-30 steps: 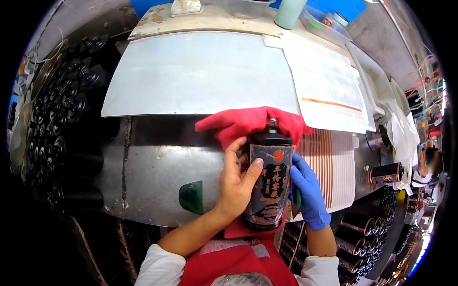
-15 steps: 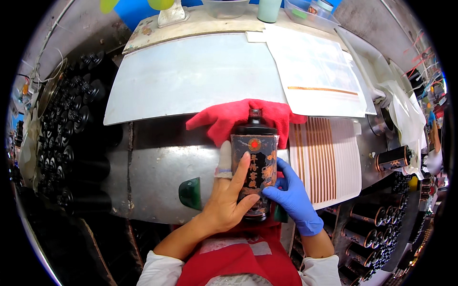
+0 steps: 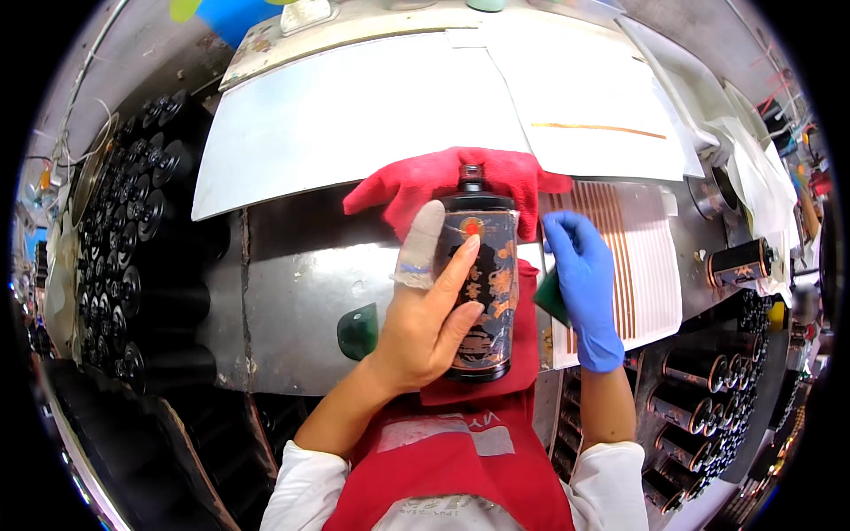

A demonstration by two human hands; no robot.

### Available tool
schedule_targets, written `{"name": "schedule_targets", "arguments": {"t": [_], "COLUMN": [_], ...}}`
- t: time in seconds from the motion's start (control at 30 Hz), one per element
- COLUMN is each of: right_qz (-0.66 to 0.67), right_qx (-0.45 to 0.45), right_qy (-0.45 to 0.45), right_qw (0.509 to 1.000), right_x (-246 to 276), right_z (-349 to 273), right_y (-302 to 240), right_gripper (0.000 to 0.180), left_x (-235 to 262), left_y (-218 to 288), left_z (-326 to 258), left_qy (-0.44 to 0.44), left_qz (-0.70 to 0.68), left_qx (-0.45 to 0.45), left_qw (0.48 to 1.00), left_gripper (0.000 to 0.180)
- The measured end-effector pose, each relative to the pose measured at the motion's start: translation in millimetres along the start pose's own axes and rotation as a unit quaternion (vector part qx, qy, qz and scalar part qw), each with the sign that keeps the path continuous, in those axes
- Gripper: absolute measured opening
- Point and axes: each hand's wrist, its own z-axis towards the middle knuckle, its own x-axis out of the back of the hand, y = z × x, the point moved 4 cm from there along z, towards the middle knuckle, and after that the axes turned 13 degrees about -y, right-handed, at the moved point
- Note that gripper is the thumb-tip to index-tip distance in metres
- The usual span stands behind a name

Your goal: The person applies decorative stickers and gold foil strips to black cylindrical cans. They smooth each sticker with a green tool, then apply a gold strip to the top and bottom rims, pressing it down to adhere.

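Observation:
A dark bottle (image 3: 485,283) with an orange and gold printed label lies lengthwise on a red cloth (image 3: 447,181), its neck pointing away from me. My left hand (image 3: 425,314), bare with a taped finger, presses along the bottle's left side and label. My right hand (image 3: 583,288), in a blue glove, sits just right of the bottle and holds a small dark green pad (image 3: 551,299) against the metal bench.
A second green pad (image 3: 358,332) lies on the steel bench (image 3: 292,292) left of my hand. A striped label sheet (image 3: 642,257) is at right, white sheets (image 3: 372,115) beyond. Several dark bottles fill racks at left (image 3: 142,239) and lower right (image 3: 708,389).
The bottle has been laid flatter and nearer to me. My right hand has come off the bottle's side and now rests beside it with the green pad.

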Motion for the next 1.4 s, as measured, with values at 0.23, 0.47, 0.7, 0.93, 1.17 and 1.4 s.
{"name": "schedule_targets", "arguments": {"t": [0.23,0.47,0.7,0.93,1.17,1.4], "right_qz": [-0.024,-0.023,-0.01,0.085,0.139,0.14], "right_qx": [0.052,0.022,0.03,-0.132,-0.193,-0.199], "right_qy": [0.023,0.073,0.04,-0.136,-0.234,-0.209], "right_qw": [0.998,0.997,0.999,0.978,0.943,0.947], "right_x": [-27.7,-2.2,-19.3,-12.5,-13.6,-31.7], "right_z": [-10.2,-12.1,-15.9,-56.0,-75.6,-69.7], "right_y": [-22.1,10.6,-2.0,11.7,13.6,19.5], "right_gripper": [0.018,0.019,0.022,0.014,0.021,0.038], "left_x": [-14.4,-16.7,-19.4,-29.4,15.8,-36.2], "left_y": [21.8,26.5,26.8,42.1,-8.6,-46.6], "left_z": [-9.1,-16.0,-14.9,-30.0,-42.5,-37.1], "left_qy": [-0.058,-0.102,-0.122,-0.192,-0.006,-0.035], "left_qz": [0.04,0.066,0.11,0.186,-0.09,-0.274], "left_qx": [0.005,-0.003,0.011,0.029,0.066,0.058], "left_qw": [0.997,0.993,0.986,0.963,0.994,0.959], "left_gripper": [0.057,0.059,0.062,0.053,0.051,0.066]}}
